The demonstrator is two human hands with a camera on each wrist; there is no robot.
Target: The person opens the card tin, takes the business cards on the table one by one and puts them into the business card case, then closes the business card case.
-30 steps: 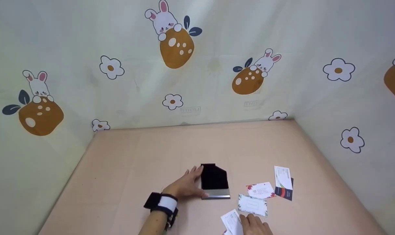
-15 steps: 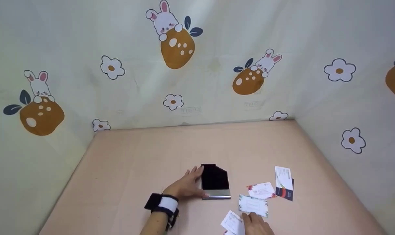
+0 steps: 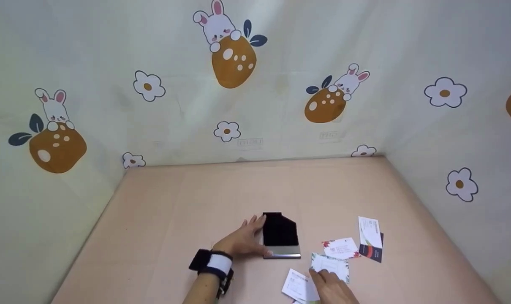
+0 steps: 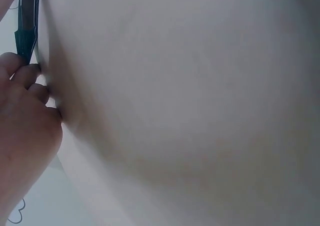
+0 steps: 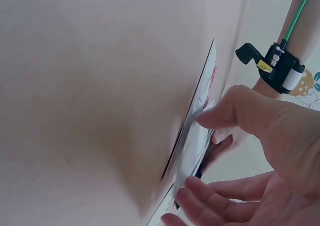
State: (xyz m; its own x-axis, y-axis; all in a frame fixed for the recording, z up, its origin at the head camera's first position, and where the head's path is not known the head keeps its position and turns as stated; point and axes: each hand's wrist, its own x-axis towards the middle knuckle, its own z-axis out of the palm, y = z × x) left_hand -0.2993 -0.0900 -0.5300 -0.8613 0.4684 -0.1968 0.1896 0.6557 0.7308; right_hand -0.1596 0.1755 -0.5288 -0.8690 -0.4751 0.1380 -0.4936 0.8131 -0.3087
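In the head view, my left hand [image 3: 243, 240] grips a card case [image 3: 281, 230] with a black inside and a silver front lip. Its thumb lies on the lip and its fingers are at the far left corner. My right hand [image 3: 335, 288] reaches over loose business cards, its fingertips at the near left corner of a leaf-bordered card [image 3: 335, 265]. A white printed card [image 3: 298, 286] lies fanned over others by its left side. In the right wrist view the thumb and fingers stand apart, with a blurred white card [image 5: 192, 148] between them.
Beyond the right hand lie a red-flowered card [image 3: 341, 248], a white card [image 3: 368, 231] and a dark card [image 3: 373, 253] partly under it. The tan tabletop [image 3: 196, 198] meets curtain walls [image 3: 276, 105] printed with rabbits and flowers.
My right hand has shifted slightly away from the body onto the leaf-bordered card. The printed cards by it have slid a little left and show more. My left hand keeps its hold on the case.
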